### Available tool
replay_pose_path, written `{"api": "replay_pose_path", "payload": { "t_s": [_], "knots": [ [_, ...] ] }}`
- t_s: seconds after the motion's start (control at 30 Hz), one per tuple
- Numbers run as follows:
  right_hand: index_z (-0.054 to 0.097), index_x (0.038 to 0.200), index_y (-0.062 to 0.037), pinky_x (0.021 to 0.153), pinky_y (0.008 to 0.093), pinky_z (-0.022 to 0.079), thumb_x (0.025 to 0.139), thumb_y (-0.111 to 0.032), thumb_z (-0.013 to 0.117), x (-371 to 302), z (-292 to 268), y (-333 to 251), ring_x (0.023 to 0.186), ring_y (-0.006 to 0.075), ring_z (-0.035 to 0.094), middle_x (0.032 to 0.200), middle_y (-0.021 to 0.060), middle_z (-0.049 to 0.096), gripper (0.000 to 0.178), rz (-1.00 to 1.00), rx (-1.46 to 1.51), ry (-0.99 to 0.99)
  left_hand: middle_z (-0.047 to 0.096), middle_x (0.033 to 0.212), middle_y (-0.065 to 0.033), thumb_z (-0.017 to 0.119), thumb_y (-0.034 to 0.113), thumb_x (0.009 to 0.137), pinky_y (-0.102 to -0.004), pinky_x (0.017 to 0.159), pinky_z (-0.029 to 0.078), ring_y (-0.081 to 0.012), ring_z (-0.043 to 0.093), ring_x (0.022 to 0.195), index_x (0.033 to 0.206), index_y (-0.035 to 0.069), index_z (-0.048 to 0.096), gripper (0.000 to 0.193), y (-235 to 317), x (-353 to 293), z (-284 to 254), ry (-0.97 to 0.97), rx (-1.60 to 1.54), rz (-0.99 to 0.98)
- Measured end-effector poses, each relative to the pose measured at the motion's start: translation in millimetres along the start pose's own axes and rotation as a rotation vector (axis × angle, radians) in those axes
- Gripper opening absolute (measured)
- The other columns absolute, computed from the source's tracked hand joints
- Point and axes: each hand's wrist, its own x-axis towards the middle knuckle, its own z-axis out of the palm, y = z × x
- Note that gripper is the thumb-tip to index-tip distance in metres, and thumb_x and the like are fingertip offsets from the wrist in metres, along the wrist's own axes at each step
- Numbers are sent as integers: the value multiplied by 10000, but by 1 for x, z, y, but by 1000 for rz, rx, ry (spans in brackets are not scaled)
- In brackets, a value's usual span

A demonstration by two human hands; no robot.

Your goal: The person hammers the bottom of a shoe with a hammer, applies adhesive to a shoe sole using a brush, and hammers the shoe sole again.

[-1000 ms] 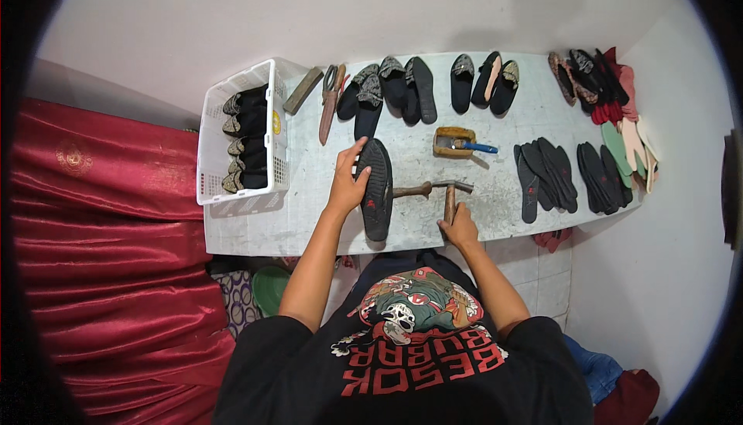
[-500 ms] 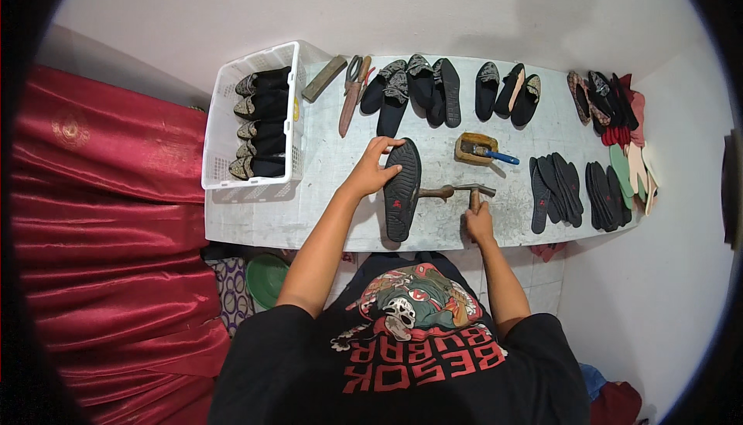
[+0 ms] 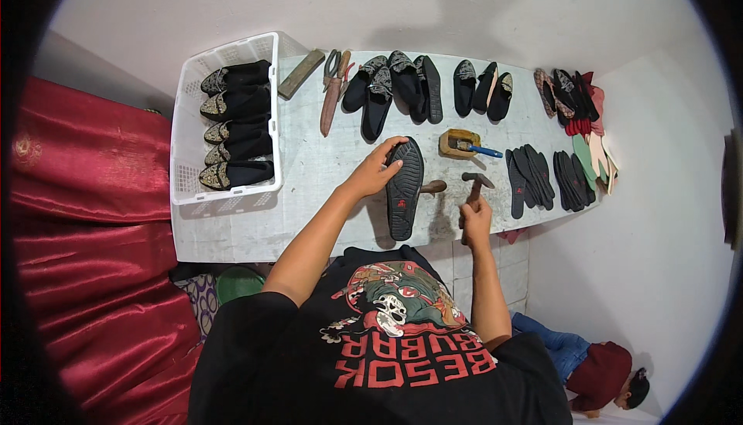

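A black shoe point(image 3: 404, 197) is turned so that its ribbed sole, with a small red mark, faces me. My left hand point(image 3: 376, 168) grips it near its far end, thumb on the sole and fingers over the edge. My right hand point(image 3: 475, 220) is closed round the handle of a hammer point(image 3: 478, 179), its metal head raised to the right of the shoe. Between them a tool with a wooden handle point(image 3: 435, 186) pokes out beside the shoe; the shoe hides its other end.
On the table point(image 3: 224, 243), a white basket point(image 3: 224, 200) of patterned shoes stands left. Behind lie a block point(image 3: 301, 74), knife point(image 3: 330, 107) and finished shoes point(image 3: 376, 104). A glue container point(image 3: 451, 142) with a blue-handled brush point(image 3: 486, 151) and black soles point(image 3: 531, 177) lie right. Someone sits at lower right point(image 3: 596, 371).
The hammer has lifted from beside the wooden-handled tool, and its head has turned. My left hand keeps hold of the shoe. The view has shifted, bringing the other person into sight.
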Motion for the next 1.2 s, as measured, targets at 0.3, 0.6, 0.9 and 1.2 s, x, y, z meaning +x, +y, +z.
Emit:
{"api": "replay_pose_path", "payload": {
  "t_s": [0.3, 0.6, 0.9, 1.2],
  "knots": [
    [570, 831, -41, 410, 288, 376, 931, -94, 646, -6, 73, -80, 453, 84, 485, 598, -11, 525, 136, -134, -133, -158, 552, 1309, -136, 588, 247, 1067, -369, 1014, 477, -213, 576, 1163, 1584, 98, 298, 611, -24, 10, 3, 28, -46, -111],
    [568, 862, -34, 398, 300, 388, 950, -135, 630, 2, 101, -112, 435, 97, 483, 587, -6, 510, 147, 8, -180, -219, 680, 961, -125, 487, 441, 1090, -354, 871, 487, -196, 611, 902, 1139, -33, 626, 496, -59, 33, 24, 128, -228, -258],
    [541, 842, -71, 392, 260, 340, 1065, -357, 592, -3, 120, -157, 436, 68, 440, 579, -26, 473, 366, -103, -67, -170, 571, 1411, -275, 369, 541, 1086, -433, 1128, 374, -392, 516, 1357, 1399, -22, 529, 664, -61, 32, 25, 190, -10, -302],
    [613, 968, 75, 677, 465, 478, 1077, -482, 478, 7, 122, -112, 699, 363, 638, 731, 232, 623, 584, -183, -574, -169, 624, 1218, -295, 346, 443, 1108, -499, 1004, 431, -468, 571, 1201, 1178, -7, 566, 506, -25, 23, 29, 264, -26, -227]
  ]
}}
